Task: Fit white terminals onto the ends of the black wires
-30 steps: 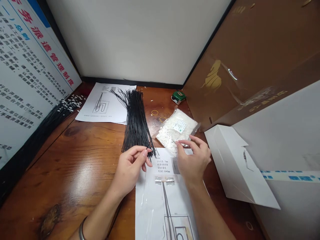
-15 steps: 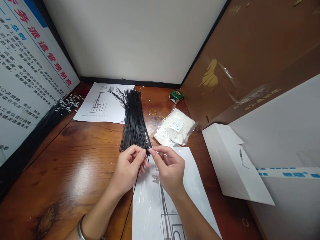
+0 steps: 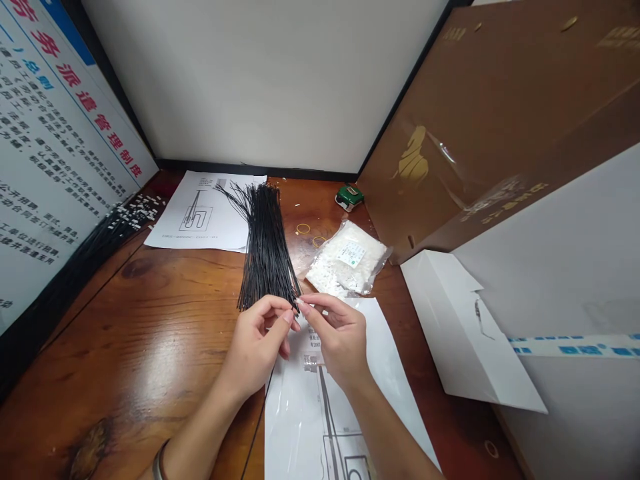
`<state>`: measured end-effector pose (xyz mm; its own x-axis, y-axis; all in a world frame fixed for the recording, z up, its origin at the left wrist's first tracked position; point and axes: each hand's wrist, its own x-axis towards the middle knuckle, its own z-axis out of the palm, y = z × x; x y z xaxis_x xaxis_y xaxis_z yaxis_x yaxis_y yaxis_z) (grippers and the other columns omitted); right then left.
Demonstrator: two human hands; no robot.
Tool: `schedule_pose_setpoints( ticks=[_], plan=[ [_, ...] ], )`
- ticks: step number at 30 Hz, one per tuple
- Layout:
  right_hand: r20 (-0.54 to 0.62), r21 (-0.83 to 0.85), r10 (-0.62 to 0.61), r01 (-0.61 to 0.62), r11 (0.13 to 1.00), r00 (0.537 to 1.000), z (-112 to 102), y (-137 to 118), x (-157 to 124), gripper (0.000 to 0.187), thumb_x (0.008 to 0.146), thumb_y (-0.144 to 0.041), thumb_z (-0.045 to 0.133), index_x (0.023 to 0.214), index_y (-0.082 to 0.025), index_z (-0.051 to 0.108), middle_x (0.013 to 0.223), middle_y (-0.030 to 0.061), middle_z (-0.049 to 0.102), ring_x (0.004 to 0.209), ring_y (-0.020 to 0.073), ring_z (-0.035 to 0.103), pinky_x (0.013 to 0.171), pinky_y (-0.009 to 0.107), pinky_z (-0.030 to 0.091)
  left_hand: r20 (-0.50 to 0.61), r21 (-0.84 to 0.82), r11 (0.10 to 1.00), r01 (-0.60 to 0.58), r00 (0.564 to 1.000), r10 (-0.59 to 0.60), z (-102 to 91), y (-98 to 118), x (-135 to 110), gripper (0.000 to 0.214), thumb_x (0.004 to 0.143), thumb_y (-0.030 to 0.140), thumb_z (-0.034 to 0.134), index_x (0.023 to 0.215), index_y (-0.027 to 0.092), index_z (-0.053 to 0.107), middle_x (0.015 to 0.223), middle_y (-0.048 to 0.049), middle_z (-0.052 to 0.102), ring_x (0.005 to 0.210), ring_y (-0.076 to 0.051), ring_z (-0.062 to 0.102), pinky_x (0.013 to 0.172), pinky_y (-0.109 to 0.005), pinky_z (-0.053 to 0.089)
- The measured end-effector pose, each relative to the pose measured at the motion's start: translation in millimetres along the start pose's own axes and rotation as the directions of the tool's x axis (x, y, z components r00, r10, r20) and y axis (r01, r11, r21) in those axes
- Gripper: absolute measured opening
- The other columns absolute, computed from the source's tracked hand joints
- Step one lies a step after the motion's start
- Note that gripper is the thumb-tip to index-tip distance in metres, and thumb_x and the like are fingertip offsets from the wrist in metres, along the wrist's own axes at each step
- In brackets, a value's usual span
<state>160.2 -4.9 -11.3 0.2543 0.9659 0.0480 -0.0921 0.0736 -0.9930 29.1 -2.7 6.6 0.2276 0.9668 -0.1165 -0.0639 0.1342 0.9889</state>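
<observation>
- left hand (image 3: 255,343): fingers pinched on a single black wire (image 3: 259,420), just below the wire bundle (image 3: 265,247).
- right hand (image 3: 336,333): fingers pinched narrow on the same wire's tip.
- wire: judged light, thin and limp; best held close to its tip.

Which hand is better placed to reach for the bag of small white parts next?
Probably the right hand: the bag lies just beyond it on its side, while the left hand pinches a black wire.
</observation>
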Motion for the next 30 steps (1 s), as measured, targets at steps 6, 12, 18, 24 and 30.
schedule_pose_setpoints(
  ticks=[6,12,18,24,30],
  plan=[
    [0.017,0.022,0.008,-0.009,1.000,1.000,1.3,-3.3,-0.4,0.007,0.072,-0.027,0.074,0.076,-0.022,0.073,0.072,0.0017,0.073,0.061,0.0146,0.063,0.056,0.027,0.052,-0.003,0.002,1.000,-0.020,1.000,0.020,0.7,0.6,0.6,0.021,0.086,0.034,0.059,0.080,0.014,0.061,0.063,0.0006,0.059,0.050,-0.009,0.054,0.051,-0.021,0.045],
    [0.028,0.014,-0.011,0.011,1.000,1.000,-1.7,-2.0,0.4,0.008,0.074,-0.026,0.071,0.081,-0.022,0.073,0.074,0.0025,0.072,0.066,0.0154,0.063,0.059,0.028,0.051,-0.034,0.007,0.999,0.037,0.999,-0.037,3.6,0.4,0.7,0.023,0.083,0.036,0.062,0.090,0.014,0.065,0.054,0.0029,0.055,0.047,-0.011,0.055,0.046,-0.020,0.043],
    [0.071,-0.050,-0.092,0.096,0.994,0.993,-3.9,-2.9,1.4,0.013,0.077,-0.024,0.067,0.086,-0.025,0.076,0.085,0.0044,0.072,0.076,0.0179,0.065,0.061,0.030,0.051,-0.023,-0.004,0.997,0.071,0.997,-0.071,5.6,-1.0,2.3,0.022,0.082,0.035,0.061,0.091,0.015,0.063,0.051,0.0042,0.054,0.046,-0.011,0.053,0.047,-0.020,0.042],
    [0.038,-0.075,-0.005,0.008,0.997,0.999,-1.5,-3.2,0.2,0.010,0.076,-0.026,0.068,0.084,-0.023,0.075,0.083,0.0043,0.075,0.075,0.0191,0.068,0.064,0.031,0.054,-0.045,-0.028,0.998,0.047,0.998,-0.049,6.0,0.0,4.0,0.018,0.083,0.033,0.061,0.083,0.015,0.063,0.068,0.0006,0.060,0.049,-0.008,0.052,0.051,-0.022,0.046],
    [0.053,-0.007,0.042,-0.042,0.999,0.998,-0.2,-6.2,-0.2,0.012,0.077,-0.030,0.069,0.085,-0.021,0.068,0.081,0.0053,0.076,0.058,0.0149,0.063,0.049,0.026,0.047,-0.062,-0.033,0.998,0.059,0.996,-0.061,6.6,1.0,3.5,0.019,0.083,0.034,0.062,0.084,0.014,0.063,0.071,-0.0001,0.060,0.051,-0.009,0.052,0.052,-0.023,0.048]
  ],
)
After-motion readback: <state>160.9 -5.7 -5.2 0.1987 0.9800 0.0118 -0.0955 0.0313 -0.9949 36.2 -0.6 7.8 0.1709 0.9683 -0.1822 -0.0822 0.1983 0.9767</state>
